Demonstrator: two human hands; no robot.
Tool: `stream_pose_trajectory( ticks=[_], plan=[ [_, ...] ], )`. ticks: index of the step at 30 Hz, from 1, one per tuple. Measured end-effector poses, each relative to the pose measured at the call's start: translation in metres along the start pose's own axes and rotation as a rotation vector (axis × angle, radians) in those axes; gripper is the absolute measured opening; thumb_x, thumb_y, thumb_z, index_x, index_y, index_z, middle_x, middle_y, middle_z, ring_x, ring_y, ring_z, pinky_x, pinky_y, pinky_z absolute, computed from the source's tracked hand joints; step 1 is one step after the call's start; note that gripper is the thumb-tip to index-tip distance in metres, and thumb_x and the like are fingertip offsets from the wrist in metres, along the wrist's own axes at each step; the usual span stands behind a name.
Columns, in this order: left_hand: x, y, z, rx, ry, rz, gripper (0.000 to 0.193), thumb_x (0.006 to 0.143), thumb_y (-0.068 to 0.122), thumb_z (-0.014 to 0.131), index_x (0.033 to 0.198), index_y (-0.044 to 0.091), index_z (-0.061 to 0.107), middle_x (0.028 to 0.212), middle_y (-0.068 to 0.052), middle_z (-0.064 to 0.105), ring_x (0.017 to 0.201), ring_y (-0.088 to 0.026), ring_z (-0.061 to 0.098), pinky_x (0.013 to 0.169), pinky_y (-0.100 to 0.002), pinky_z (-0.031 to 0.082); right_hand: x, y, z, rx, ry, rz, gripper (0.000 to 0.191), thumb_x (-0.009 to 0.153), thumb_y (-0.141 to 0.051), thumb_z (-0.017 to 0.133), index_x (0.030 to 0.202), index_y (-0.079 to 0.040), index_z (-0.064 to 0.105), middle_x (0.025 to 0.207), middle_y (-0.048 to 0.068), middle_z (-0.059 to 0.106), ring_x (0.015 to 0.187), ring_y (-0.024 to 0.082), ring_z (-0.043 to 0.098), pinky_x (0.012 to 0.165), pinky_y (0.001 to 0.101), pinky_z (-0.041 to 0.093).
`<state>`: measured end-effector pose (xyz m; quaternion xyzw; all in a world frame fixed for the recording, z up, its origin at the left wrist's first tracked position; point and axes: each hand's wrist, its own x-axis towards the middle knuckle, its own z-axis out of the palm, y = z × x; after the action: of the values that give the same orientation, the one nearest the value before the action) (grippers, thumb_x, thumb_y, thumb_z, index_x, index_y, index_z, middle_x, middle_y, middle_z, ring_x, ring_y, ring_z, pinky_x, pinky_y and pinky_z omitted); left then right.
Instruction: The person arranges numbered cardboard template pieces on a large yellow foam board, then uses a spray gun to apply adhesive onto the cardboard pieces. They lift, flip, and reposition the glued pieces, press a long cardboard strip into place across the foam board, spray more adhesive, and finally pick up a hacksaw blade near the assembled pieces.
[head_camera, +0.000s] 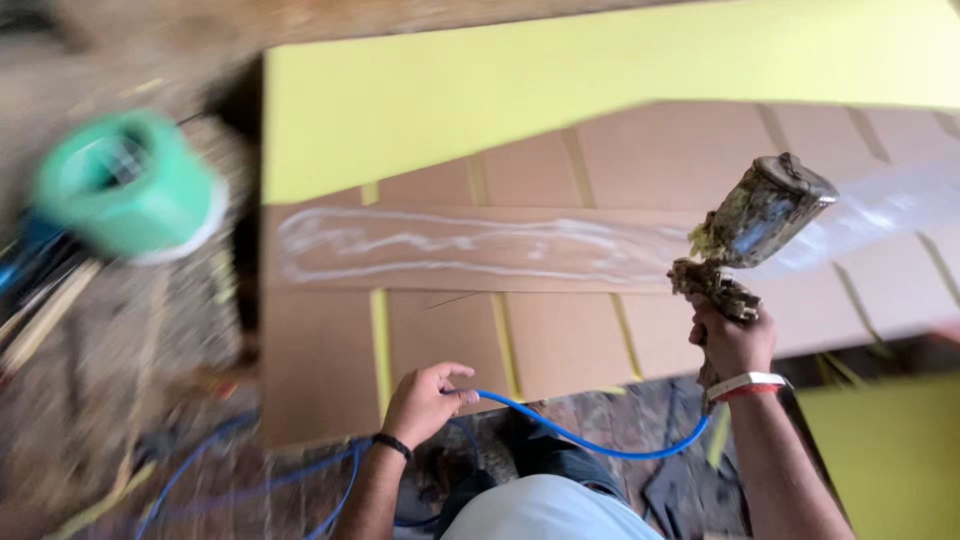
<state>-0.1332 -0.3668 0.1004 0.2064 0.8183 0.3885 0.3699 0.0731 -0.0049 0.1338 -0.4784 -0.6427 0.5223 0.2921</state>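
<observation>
Nearest the body, the left hand has its fingers pinching a blue air hose that loops across to the right hand. That hand's fingers are wrapped tight around a grimy spray gun, raised over brown boards streaked with white glue. Beyond lies a yellow sheet.

A rough, debris-strewn floor of mottled brown and grey fills the nine o'clock side, blurred. A green cylindrical container sits at ten o'clock. Thin wooden sticks lie beside it. A yellow sheet lies at four o'clock. Soft, even light.
</observation>
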Motion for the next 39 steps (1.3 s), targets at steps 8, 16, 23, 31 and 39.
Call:
stream_pose_trajectory(
  ticks=[8, 16, 23, 31, 39],
  plan=[
    [0.029, 0.051, 0.074, 0.157, -0.138, 0.281, 0.034, 0.077, 0.032, 0.087, 0.107, 0.017, 0.079, 0.083, -0.009, 0.079, 0.074, -0.018, 0.075, 0.066, -0.034, 0.058, -0.001, 0.007, -0.128, 0.080, 0.493, -0.216, 0.019, 0.099, -0.004, 0.075, 0.116, -0.001, 0.067, 0.087, 0.003, 0.069, 0.062, 0.010, 0.061, 0.053, 0.0249, 0.048],
    [0.029, 0.052, 0.056, 0.140, -0.166, 0.128, 0.040, 0.076, 0.030, 0.088, 0.112, 0.018, 0.078, 0.077, -0.004, 0.079, 0.070, -0.011, 0.074, 0.064, -0.030, 0.055, -0.006, 0.013, -0.098, 0.104, 0.030, 0.020, 0.014, 0.097, -0.007, 0.073, 0.100, 0.005, 0.068, 0.076, 0.007, 0.065, 0.060, 0.015, 0.062, 0.053, 0.0305, 0.051],
    [0.019, 0.016, -0.016, 0.110, 0.055, -0.147, 0.048, 0.071, 0.025, 0.090, 0.117, 0.019, 0.077, 0.070, -0.004, 0.075, 0.065, -0.013, 0.069, 0.063, -0.030, 0.052, 0.030, -0.016, 0.050, 0.205, -0.435, 0.088, 0.017, 0.090, -0.010, 0.073, 0.106, -0.003, 0.069, 0.069, 0.003, 0.062, 0.054, 0.014, 0.060, 0.051, 0.0296, 0.052],
    [-0.054, -0.065, -0.085, -0.040, 0.358, -0.338, 0.051, 0.073, 0.024, 0.086, 0.122, 0.016, 0.074, 0.079, -0.004, 0.079, 0.074, -0.014, 0.075, 0.072, -0.032, 0.057, 0.023, -0.057, 0.228, 0.237, -0.805, -0.076, 0.016, 0.094, -0.009, 0.071, 0.107, 0.001, 0.068, 0.080, 0.006, 0.068, 0.065, 0.016, 0.067, 0.058, 0.0294, 0.055],
    [-0.061, -0.133, -0.138, -0.250, 0.335, -0.044, 0.062, 0.084, 0.029, 0.082, 0.138, 0.007, 0.061, 0.126, -0.009, 0.073, 0.119, -0.017, 0.067, 0.100, -0.035, 0.053, -0.069, -0.060, 0.396, 0.305, -0.836, -0.136, 0.054, 0.090, -0.012, 0.072, 0.138, -0.004, 0.049, 0.089, 0.006, 0.067, 0.072, 0.015, 0.062, 0.055, 0.0316, 0.045]
  ],
)
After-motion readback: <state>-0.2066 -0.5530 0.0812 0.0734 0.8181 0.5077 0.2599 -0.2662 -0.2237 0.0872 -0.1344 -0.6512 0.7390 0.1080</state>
